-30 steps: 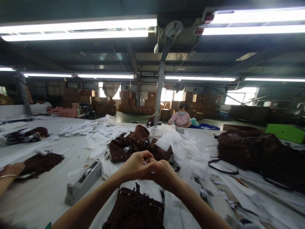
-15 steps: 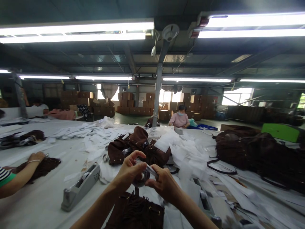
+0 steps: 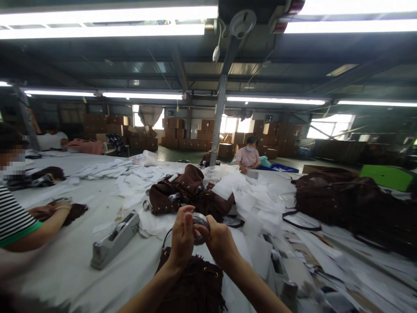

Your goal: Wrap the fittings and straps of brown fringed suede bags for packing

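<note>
Between my hands, above a dark brown fringed bag (image 3: 198, 282), is a shiny grey ring-shaped thing (image 3: 200, 220); its exact kind does not show. My right hand (image 3: 222, 241) pinches its right side between thumb and fingers. My left hand (image 3: 181, 238) is closed at its left side, fingers pointing up and partly hiding it. The bag lies close below my wrists, with gold eyelets and a thin strap loop at its left. Beyond my hands lie more brown bags (image 3: 192, 182) with grey wrapped parts.
A grey tape dispenser (image 3: 115, 239) stands left of my hands, another (image 3: 276, 265) to the right. White wrapping sheets (image 3: 250, 200) and paper strips cover the table's middle. Dark bags (image 3: 345, 208) are heaped at right. A co-worker's hand (image 3: 63, 206) handles a brown piece at left; another person sits opposite.
The view has tipped down and shifted slightly left. My left hand has turned more upright, and the grey ring faces me differently. The co-worker at left has leaned into view.
</note>
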